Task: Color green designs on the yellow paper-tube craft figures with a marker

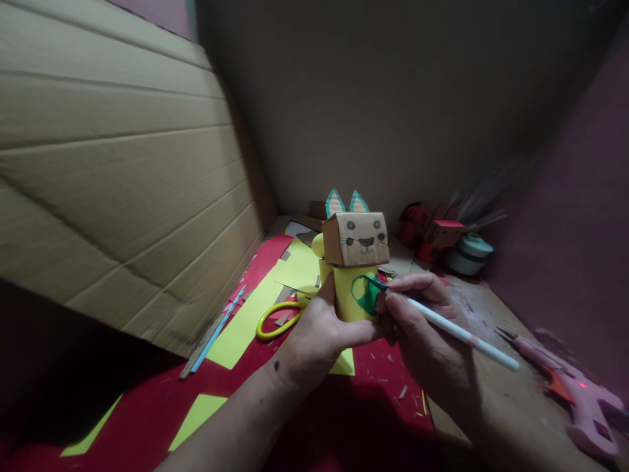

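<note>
A paper cat figure [356, 239] stands upright in my left hand [319, 328], whose thumb and fingers wrap round its yellow body. Its cardboard box head has drawn eyes, nose, mouth and whiskers, and two ears edged in teal. On the body is a green oval patch [366, 296], coloured solid on the right and partly bare yellow at the left. My right hand [427, 321] pinches a white marker pen [462, 330], its dark green tip touching the oval. Yellow-handled scissors [280, 319] lie just left of my left hand, their blades partly hidden.
Yellow paper strips [240, 321] and scraps lie on the red surface [383, 400]. A pink glue gun [565, 380] rests at the right. Behind stand a red box-headed figure [439, 233] and a lidded round pot [469, 254]. A large cardboard panel [122, 164] leans at the left.
</note>
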Motion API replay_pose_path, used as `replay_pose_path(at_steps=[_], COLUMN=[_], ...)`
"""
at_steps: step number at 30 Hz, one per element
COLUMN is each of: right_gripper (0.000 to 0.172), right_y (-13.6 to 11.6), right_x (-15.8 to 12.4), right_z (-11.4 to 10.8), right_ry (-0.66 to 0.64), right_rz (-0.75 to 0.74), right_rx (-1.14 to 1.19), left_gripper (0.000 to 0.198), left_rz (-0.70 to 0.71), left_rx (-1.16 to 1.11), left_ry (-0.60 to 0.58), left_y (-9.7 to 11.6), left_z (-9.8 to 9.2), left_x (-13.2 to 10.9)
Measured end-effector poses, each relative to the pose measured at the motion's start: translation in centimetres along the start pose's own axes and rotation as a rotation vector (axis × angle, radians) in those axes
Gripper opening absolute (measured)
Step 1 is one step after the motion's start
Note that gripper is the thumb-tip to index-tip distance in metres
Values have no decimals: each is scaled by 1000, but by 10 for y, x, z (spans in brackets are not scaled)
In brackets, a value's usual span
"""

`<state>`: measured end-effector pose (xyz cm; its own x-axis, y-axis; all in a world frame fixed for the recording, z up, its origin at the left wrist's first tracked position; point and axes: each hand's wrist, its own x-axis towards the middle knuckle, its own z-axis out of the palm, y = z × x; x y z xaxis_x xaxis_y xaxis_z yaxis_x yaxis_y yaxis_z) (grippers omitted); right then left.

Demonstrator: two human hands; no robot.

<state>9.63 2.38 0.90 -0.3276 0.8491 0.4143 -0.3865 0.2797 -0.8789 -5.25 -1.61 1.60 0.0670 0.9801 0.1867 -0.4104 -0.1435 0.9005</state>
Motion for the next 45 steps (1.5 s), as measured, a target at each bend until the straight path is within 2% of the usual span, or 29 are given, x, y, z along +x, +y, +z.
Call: replay_pose_path(at_steps=[18,45], right_gripper=[4,7], right_y=[0,0], right_x=[0,1], right_z=[-2,-1], right_ry=[-40,-14], right_rz=[-39,-7], right_rx=[16,-30], left_gripper=[44,59], left_rz=[0,0], left_rx=[-66,-38], left_ry=[8,29], left_y=[-3,-5], left_z=[-2,-3], left_x=[0,0])
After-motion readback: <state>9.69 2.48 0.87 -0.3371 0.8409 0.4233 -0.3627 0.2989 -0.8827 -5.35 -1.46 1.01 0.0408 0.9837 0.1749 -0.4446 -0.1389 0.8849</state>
